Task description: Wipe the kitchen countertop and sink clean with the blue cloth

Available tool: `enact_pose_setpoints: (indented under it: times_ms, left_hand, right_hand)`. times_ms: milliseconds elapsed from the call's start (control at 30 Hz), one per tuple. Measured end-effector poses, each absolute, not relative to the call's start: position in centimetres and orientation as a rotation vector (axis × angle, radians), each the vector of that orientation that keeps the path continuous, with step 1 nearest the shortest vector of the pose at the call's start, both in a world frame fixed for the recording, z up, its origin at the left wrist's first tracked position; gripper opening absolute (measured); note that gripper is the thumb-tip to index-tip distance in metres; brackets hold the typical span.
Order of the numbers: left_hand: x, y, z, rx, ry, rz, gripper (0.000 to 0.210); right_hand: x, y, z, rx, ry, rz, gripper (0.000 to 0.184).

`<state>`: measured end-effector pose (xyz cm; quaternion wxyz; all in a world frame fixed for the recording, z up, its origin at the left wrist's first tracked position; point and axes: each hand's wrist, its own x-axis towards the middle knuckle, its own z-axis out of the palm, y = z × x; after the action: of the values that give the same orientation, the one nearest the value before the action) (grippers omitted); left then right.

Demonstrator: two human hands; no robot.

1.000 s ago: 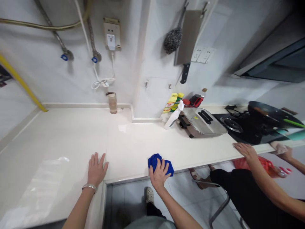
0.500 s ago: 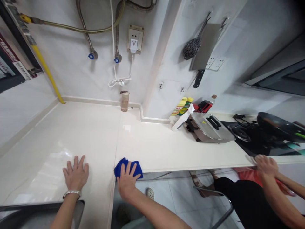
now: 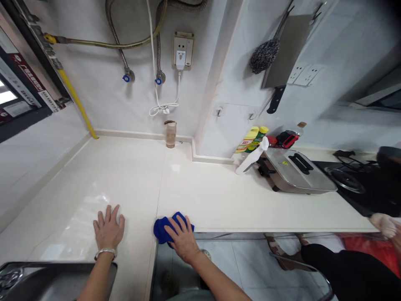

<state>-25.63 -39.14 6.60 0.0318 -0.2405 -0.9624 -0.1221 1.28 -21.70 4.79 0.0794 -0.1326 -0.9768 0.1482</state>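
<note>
My left hand point(image 3: 109, 231), with a bracelet on its wrist, lies flat with fingers spread on the cream countertop point(image 3: 134, 179), just behind the metal sink point(image 3: 59, 278). My right hand point(image 3: 184, 239) holds a bunched blue cloth point(image 3: 162, 230) down at the counter's front edge, near the inner corner and the seam. Part of the cloth hangs over that edge, and the fingers cover its right side. Nothing is held in the left hand.
A small bottle point(image 3: 171, 134) stands against the back wall. Farther right are a white spray bottle point(image 3: 253, 156), an electric pan with a lid point(image 3: 300, 169) and a black stove point(image 3: 360, 177). A cleaver point(image 3: 285, 54) hangs on the wall. Another person's hand point(image 3: 384, 225) touches the counter edge.
My right hand has shifted its hold on the blue cloth, whose shape has changed. The left hand stays flat on the counter. The view has turned slightly; the other person's hand is farther right.
</note>
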Motion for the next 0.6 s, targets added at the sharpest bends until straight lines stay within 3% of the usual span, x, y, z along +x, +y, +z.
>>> enact_pose_setpoints:
  times_ms: [267, 433, 600]
  left_hand:
    - [-25.6, -39.1, 6.5, -0.720, -2.958, -0.407, 0.057]
    - [-25.7, -39.2, 5.9, -0.747, -2.913, -0.453, 0.057]
    - [-25.3, -39.1, 5.8, -0.723, -2.891, -0.454, 0.055]
  right_hand:
    - [12.1, -13.2, 1.5, -0.862, -2.695, 0.260, 0.044]
    - [19.3, -4.6, 2.0, -1.564, -2.368, 0.257, 0.054]
    - [20.4, 0.4, 2.6, -1.975, -2.025, 0.156, 0.067]
